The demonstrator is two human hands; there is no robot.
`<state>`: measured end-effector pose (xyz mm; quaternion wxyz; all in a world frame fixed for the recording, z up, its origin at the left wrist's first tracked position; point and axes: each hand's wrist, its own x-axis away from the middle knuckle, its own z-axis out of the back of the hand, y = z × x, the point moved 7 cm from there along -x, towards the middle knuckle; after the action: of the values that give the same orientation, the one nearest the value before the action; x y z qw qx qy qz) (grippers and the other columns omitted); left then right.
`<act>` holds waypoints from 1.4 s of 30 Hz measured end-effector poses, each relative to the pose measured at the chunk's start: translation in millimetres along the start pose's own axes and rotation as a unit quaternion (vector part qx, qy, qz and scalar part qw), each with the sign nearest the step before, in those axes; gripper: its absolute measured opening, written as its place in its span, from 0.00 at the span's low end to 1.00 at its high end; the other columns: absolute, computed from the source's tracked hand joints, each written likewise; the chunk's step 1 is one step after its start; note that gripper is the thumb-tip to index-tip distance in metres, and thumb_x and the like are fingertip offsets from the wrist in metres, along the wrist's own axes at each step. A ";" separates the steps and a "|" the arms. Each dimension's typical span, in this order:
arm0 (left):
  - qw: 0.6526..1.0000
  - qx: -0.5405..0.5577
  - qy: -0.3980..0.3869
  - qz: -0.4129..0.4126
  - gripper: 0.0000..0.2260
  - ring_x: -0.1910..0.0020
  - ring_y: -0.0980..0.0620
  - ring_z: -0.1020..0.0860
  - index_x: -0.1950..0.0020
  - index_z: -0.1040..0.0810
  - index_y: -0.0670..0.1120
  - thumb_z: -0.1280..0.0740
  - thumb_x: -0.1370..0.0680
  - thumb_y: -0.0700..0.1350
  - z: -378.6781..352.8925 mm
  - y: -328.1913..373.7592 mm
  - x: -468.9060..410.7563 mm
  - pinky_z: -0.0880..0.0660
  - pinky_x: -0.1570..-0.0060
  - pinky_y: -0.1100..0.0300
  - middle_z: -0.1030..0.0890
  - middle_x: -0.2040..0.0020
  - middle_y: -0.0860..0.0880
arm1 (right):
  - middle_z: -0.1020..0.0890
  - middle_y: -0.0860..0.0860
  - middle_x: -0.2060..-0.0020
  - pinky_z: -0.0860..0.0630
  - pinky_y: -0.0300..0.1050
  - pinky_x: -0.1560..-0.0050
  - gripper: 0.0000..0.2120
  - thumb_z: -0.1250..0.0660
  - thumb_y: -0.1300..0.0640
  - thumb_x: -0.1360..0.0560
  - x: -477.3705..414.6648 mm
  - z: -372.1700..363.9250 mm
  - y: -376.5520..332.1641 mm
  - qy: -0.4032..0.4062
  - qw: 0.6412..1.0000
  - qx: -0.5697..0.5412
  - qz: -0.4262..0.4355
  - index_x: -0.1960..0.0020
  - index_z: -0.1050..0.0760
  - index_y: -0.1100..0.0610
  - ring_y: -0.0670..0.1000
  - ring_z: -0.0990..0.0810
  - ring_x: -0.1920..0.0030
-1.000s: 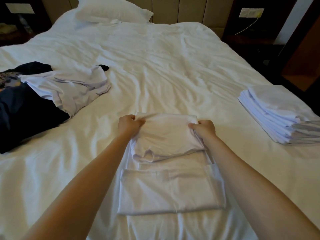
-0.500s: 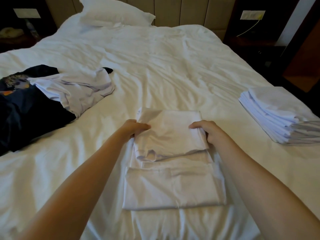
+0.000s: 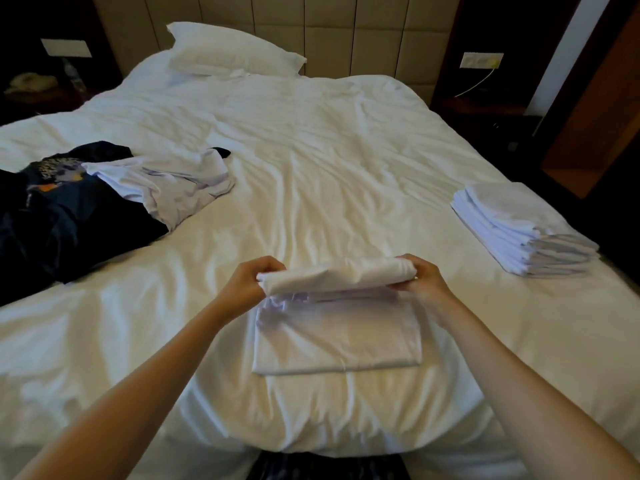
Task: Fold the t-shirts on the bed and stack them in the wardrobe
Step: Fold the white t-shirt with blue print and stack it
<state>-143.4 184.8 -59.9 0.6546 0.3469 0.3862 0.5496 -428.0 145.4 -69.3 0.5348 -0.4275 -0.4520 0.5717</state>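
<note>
Centrally in the frame, the white t-shirt [image 3: 337, 332] is pinched at its raised fold by both hands [image 3: 337, 277], so the fold can be laid squarely.

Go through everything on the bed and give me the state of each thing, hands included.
Middle t-shirt: partly folded, far end lifted.
Left hand: grips its lifted left end.
Right hand: grips its lifted right end.
Stack of t-shirts: folded, piled neatly.
Dark garment: unfolded, spread out.
Loose white t-shirt: unfolded, crumpled over the dark garment.
Pillow: lying flat.
</note>
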 end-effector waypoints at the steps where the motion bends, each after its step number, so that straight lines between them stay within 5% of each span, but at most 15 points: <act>1: 1.000 -0.012 -0.013 -0.009 0.08 0.58 0.64 0.22 0.59 0.20 0.52 0.32 0.37 0.51 -2.9 -0.1 11.5 0.27 0.58 0.73 0.18 0.59 0.61 | 0.23 0.53 0.58 0.29 0.26 0.61 0.18 0.30 0.79 0.36 9.9 0.2 0.4 -0.003 1.000 0.013 0.016 0.50 0.23 0.65 0.45 0.24 0.59; 4: 0.998 -0.058 -0.032 -0.020 0.10 0.50 0.64 0.23 0.58 0.21 0.60 0.33 0.38 0.56 -11.2 -8.7 36.5 0.30 0.50 0.75 0.20 0.52 0.64 | 0.25 0.54 0.53 0.30 0.29 0.54 0.20 0.32 0.82 0.36 32.7 2.3 7.3 -0.012 0.995 0.080 0.053 0.53 0.23 0.62 0.51 0.26 0.48; 6: 0.991 -0.121 -0.045 -0.043 0.12 0.48 0.64 0.25 0.59 0.22 0.64 0.30 0.36 0.47 -18.8 -12.0 48.0 0.35 0.48 0.79 0.22 0.51 0.68 | 0.26 0.53 0.50 0.34 0.34 0.47 0.19 0.34 0.80 0.34 43.3 1.7 16.8 -0.028 0.987 0.146 0.061 0.59 0.23 0.56 0.51 0.27 0.45; 9: 0.969 -0.220 -0.060 -0.097 0.22 0.45 0.51 0.23 0.60 0.19 0.51 0.38 0.39 0.26 -30.1 -16.3 56.4 0.34 0.47 0.75 0.20 0.51 0.59 | 0.28 0.56 0.44 0.39 0.30 0.47 0.16 0.38 0.75 0.30 55.0 3.0 32.0 -0.027 0.964 0.259 0.052 0.58 0.19 0.57 0.49 0.30 0.43; 12: 0.943 -0.297 -0.048 -0.145 0.20 0.42 0.44 0.22 0.59 0.18 0.43 0.39 0.42 0.26 -33.7 -15.4 61.3 0.32 0.45 0.58 0.18 0.48 0.47 | 0.28 0.57 0.42 0.37 0.34 0.46 0.20 0.42 0.75 0.30 60.3 5.7 39.8 -0.011 0.948 0.314 0.039 0.59 0.19 0.54 0.54 0.30 0.38; 14: 0.930 -0.340 -0.047 -0.131 0.20 0.35 0.46 0.26 0.55 0.17 0.45 0.36 0.37 0.25 -35.5 -18.7 61.9 0.36 0.44 0.57 0.20 0.42 0.47 | 0.27 0.55 0.41 0.35 0.39 0.40 0.20 0.43 0.73 0.28 61.9 7.5 36.4 -0.002 0.947 0.321 0.020 0.62 0.21 0.52 0.54 0.30 0.37; 17: 0.946 -0.319 -0.023 -0.053 0.20 0.33 0.51 0.29 0.54 0.17 0.46 0.40 0.33 0.26 -31.2 -14.0 60.3 0.35 0.40 0.60 0.22 0.38 0.51 | 0.28 0.53 0.40 0.33 0.40 0.42 0.17 0.40 0.72 0.30 63.8 7.9 19.9 0.041 0.943 0.330 0.010 0.58 0.20 0.53 0.54 0.29 0.38; 20: 0.963 -0.235 0.129 0.028 0.18 0.41 0.46 0.24 0.56 0.17 0.44 0.43 0.34 0.29 -17.5 12.0 62.5 0.31 0.45 0.59 0.20 0.41 0.48 | 0.30 0.53 0.36 0.35 0.38 0.43 0.17 0.44 0.70 0.27 66.2 -7.5 -3.0 0.089 0.936 0.336 0.050 0.46 0.22 0.58 0.54 0.30 0.36; 22: 0.954 -0.222 0.201 -0.011 0.22 0.40 0.44 0.25 0.49 0.19 0.43 0.47 0.34 0.35 -27.8 40.4 65.0 0.33 0.43 0.58 0.21 0.40 0.45 | 0.34 0.54 0.30 0.38 0.40 0.36 0.18 0.44 0.67 0.24 67.8 -31.1 -16.1 0.095 0.930 0.348 0.074 0.37 0.26 0.58 0.53 0.35 0.30; 25: 0.953 -0.270 0.130 -0.039 0.26 0.24 0.49 0.44 0.28 0.34 0.45 0.49 0.26 0.35 -77.0 58.3 57.3 0.49 0.29 0.59 0.39 0.25 0.47 | 0.45 0.54 0.24 0.49 0.44 0.27 0.23 0.47 0.62 0.20 69.6 -77.2 -26.7 0.051 0.914 0.389 0.107 0.25 0.40 0.56 0.52 0.48 0.24; 28: 0.955 -0.289 0.046 0.044 0.22 0.23 0.52 0.59 0.22 0.54 0.47 0.54 0.17 0.44 -104.6 21.9 47.4 0.61 0.27 0.56 0.57 0.22 0.49 | 0.56 0.52 0.23 0.59 0.50 0.25 0.24 0.55 0.51 0.17 66.5 -109.5 -2.5 -0.040 0.879 0.470 0.068 0.22 0.56 0.51 0.52 0.59 0.23; 32: 0.920 -0.378 -0.008 0.100 0.24 0.24 0.52 0.60 0.22 0.58 0.48 0.57 0.17 0.52 -102.1 -28.6 52.8 0.65 0.28 0.57 0.59 0.22 0.47 | 0.60 0.50 0.23 0.65 0.54 0.26 0.27 0.58 0.42 0.18 66.0 -115.9 39.6 -0.099 0.845 0.526 -0.002 0.23 0.60 0.46 0.53 0.63 0.24; 42: 0.905 -0.381 0.013 0.187 0.24 0.23 0.48 0.56 0.23 0.60 0.53 0.57 0.17 0.53 -61.0 -65.0 54.5 0.59 0.27 0.50 0.58 0.22 0.47 | 0.61 0.53 0.23 0.68 0.54 0.28 0.29 0.59 0.41 0.19 60.0 -89.9 56.9 -0.030 0.848 0.524 -0.073 0.22 0.60 0.50 0.52 0.63 0.24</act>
<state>-162.9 230.4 -152.0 0.6168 0.1295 0.0834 0.7719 -357.1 209.5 -145.3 0.7061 -0.0325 -0.1310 0.6952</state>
